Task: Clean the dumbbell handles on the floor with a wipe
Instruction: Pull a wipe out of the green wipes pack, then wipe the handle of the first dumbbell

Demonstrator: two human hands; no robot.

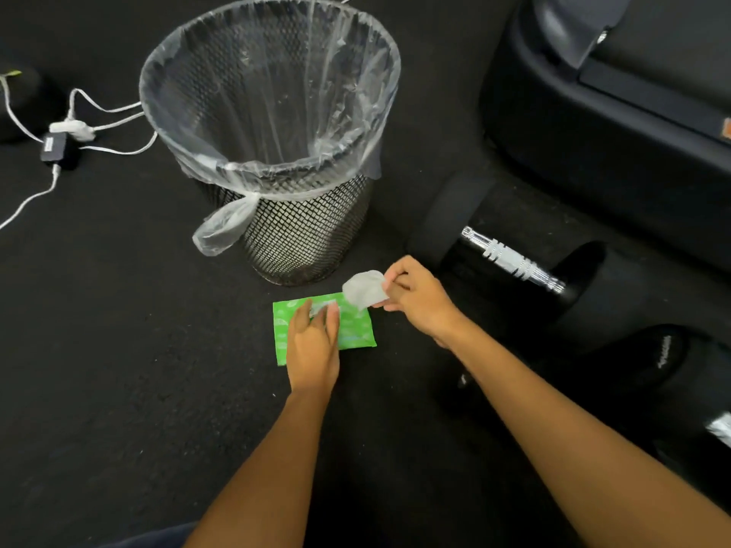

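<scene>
In the middle of the frame, low down, a green wipe pack (358, 330) lies flat on the black floor (118, 369). The left hand (312, 342) rests on top of the pack with its fingers mostly straight, pressing it down, so its grip is wide and holds nothing. Just to the right, the right hand (415, 302) pinches a white wipe (364, 289) between thumb and fingers. The wipe sits just above the top right corner of the pack, and its grip is tight on the wipe. To the right of the hands, a black dumbbell (447, 215) lies on the floor, and its shiny metal handle (514, 259) is bare, apart from the wipe. A second dumbbell (664, 361) shows at the lower right edge, partly cut off. Behind the pack stands a black mesh trash can (308, 235) with a clear plastic bag (269, 92) lining it. At the upper left, white cables (114, 126) and a small black power box (53, 146) lie on the floor. A big black machine (613, 112) fills the upper right.
</scene>
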